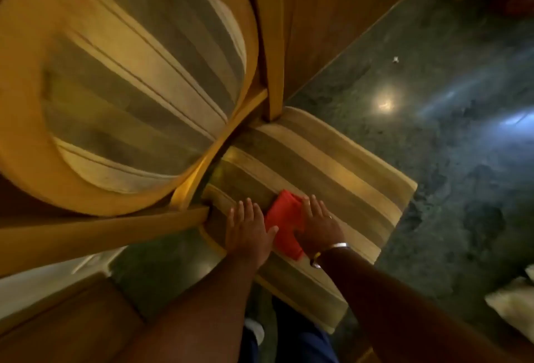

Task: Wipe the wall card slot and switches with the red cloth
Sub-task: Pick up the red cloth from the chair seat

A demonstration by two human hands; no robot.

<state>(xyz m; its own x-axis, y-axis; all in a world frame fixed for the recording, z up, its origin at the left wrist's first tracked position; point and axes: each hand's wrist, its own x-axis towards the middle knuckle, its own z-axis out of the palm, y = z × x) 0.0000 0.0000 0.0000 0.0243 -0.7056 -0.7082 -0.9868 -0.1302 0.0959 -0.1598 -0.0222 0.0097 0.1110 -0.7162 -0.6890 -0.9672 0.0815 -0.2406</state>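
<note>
You're looking down at a striped chair seat [332,160], w/ both hands resting on it. The red cloth [284,222] is lying folded on the seat, btwn your hands. Your left hand [248,232] is lying flat, fingers [245,212] spread, thumb touching the cloth's edge. Your right hand [319,225] is pressing on the cloth's right side, fingers slightly spread. Dark speckled floor [433,146] is showing on the right.

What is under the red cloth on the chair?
The folded red cloth lies on the striped padded seat of the wooden chair. The left hand rests flat beside it; the right hand covers its right edge, hiding that part.
</note>
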